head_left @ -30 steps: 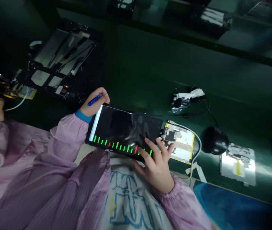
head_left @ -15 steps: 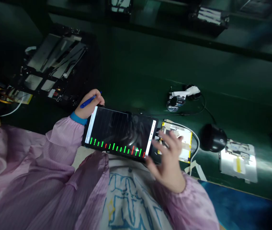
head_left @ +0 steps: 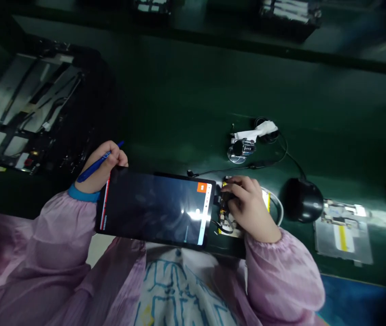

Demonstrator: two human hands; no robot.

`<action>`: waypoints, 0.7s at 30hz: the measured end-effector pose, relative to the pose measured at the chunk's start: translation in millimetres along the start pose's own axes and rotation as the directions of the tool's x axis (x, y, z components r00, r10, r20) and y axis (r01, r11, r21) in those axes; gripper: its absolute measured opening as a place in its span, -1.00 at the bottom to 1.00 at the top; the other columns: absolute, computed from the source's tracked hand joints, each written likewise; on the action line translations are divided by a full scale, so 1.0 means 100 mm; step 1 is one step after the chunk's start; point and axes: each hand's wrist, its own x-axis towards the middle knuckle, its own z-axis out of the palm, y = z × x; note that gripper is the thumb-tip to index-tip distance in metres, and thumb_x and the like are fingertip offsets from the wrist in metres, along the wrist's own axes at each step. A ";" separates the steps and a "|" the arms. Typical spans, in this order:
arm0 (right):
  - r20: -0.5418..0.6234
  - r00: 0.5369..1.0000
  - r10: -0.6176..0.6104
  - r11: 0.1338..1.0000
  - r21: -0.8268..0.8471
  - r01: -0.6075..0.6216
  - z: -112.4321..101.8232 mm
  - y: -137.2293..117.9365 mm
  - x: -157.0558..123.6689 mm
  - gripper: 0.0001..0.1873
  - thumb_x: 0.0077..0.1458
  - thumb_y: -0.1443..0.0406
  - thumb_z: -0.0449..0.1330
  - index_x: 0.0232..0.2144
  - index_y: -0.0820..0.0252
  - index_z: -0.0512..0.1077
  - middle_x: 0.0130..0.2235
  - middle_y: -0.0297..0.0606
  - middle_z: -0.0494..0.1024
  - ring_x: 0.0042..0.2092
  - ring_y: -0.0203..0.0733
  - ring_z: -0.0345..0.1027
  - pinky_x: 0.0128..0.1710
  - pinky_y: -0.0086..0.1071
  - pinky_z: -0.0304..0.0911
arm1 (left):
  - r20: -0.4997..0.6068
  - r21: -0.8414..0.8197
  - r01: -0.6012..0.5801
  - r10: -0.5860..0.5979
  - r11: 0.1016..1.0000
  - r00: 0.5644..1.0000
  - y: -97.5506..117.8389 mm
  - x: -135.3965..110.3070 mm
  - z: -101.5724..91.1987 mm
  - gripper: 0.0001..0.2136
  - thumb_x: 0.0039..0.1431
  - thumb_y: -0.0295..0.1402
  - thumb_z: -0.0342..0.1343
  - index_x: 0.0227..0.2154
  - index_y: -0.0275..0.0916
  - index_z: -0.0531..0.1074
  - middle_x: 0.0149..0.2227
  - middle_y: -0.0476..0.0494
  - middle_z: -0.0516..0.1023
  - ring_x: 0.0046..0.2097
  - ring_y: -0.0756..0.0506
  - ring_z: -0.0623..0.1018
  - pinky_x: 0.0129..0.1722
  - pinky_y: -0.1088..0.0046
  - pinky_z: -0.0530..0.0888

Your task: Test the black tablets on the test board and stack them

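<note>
A blue pen is tucked in my left hand, whose fingers are closed at the upper left corner of a tablet-like screen. The screen lies flat before me, mostly dark, with a pale strip and an orange square at its right end. My right hand is bent over an opened device with a circuit board, just right of the screen. Its fingers are curled down and pressed together beside a small dark connector; what they pinch is hidden beneath them.
On the green bench, a clear-and-black gadget with white tape sits behind my right hand, a thin black cable beside it. Further right are a black rounded object and a metal-backed part. Stacked device frames stand left.
My right hand has gone from spread fingers above the screen's right end to curled fingers on the circuit board. The green and red bars have gone from the screen. The view has shifted right.
</note>
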 end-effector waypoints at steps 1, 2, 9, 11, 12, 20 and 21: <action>0.006 1.000 -0.005 0.999 0.036 0.004 -0.02 -0.01 0.00 -0.63 -0.15 0.54 0.05 -0.30 0.11 0.45 -0.14 -0.16 0.40 -0.10 0.03 0.27 -0.15 -0.03 0.25 | -0.002 -0.017 0.008 -0.008 1.000 1.000 0.00 0.00 0.00 -0.52 -0.01 0.16 0.16 -0.46 -0.17 0.18 -0.49 -0.04 0.30 -0.48 -0.05 0.35 -0.55 0.44 0.27; 0.015 1.000 -0.009 0.997 0.075 0.008 -0.03 -0.01 0.00 -0.63 -0.14 0.53 0.05 -0.28 0.11 0.44 -0.15 -0.17 0.40 -0.10 0.03 0.27 -0.13 -0.03 0.24 | -0.001 -0.031 0.014 -0.014 0.999 1.000 0.00 0.00 0.01 -0.52 -0.02 0.16 0.17 -0.46 -0.17 0.18 -0.49 -0.03 0.29 -0.49 -0.05 0.35 -0.55 0.44 0.28; 0.070 0.997 -0.018 0.974 0.228 0.002 -0.11 0.00 0.04 -0.59 -0.07 0.51 -0.01 -0.16 0.12 0.37 -0.18 -0.18 0.41 -0.10 -0.01 0.29 -0.12 -0.08 0.22 | -0.017 -0.001 0.038 -0.038 0.999 0.999 0.04 -0.01 0.03 -0.50 -0.04 0.18 0.15 -0.45 -0.18 0.19 -0.48 -0.06 0.30 -0.48 -0.05 0.34 -0.55 0.43 0.28; 0.082 0.997 -0.011 0.969 0.248 -0.010 -0.12 0.01 0.04 -0.60 -0.06 0.50 -0.01 -0.18 0.11 0.38 -0.18 -0.19 0.42 -0.10 -0.01 0.30 -0.10 -0.07 0.22 | -0.013 -0.006 0.043 -0.043 0.999 0.999 0.04 0.00 0.03 -0.50 -0.04 0.19 0.15 -0.46 -0.18 0.19 -0.49 -0.06 0.30 -0.48 -0.05 0.35 -0.55 0.43 0.28; 0.083 0.997 -0.007 0.967 0.253 -0.015 -0.12 0.02 0.04 -0.61 -0.07 0.50 -0.01 -0.19 0.10 0.38 -0.19 -0.20 0.43 -0.10 -0.01 0.31 -0.10 -0.07 0.22 | -0.011 -0.012 0.042 -0.042 0.999 0.999 0.04 0.00 0.02 -0.50 -0.05 0.19 0.16 -0.46 -0.18 0.19 -0.49 -0.05 0.30 -0.48 -0.05 0.35 -0.55 0.43 0.28; 0.046 0.998 -0.032 0.959 0.283 0.018 -0.10 0.05 0.02 -0.63 -0.06 0.52 -0.03 -0.22 0.12 0.37 -0.22 -0.21 0.45 -0.14 -0.05 0.33 -0.14 -0.13 0.23 | -0.015 0.016 -0.003 0.003 1.000 1.000 0.00 0.01 0.04 -0.50 -0.02 0.18 0.14 -0.45 -0.18 0.18 -0.50 -0.03 0.30 -0.49 -0.04 0.36 -0.54 0.44 0.29; 0.038 0.999 -0.032 0.957 0.289 0.019 -0.10 0.05 0.02 -0.63 -0.06 0.52 -0.03 -0.22 0.12 0.37 -0.23 -0.21 0.46 -0.15 -0.05 0.33 -0.15 -0.13 0.24 | -0.033 0.044 -0.031 0.032 0.999 0.999 0.01 0.00 0.04 -0.51 -0.01 0.18 0.14 -0.45 -0.18 0.19 -0.51 -0.03 0.31 -0.50 -0.04 0.36 -0.54 0.43 0.29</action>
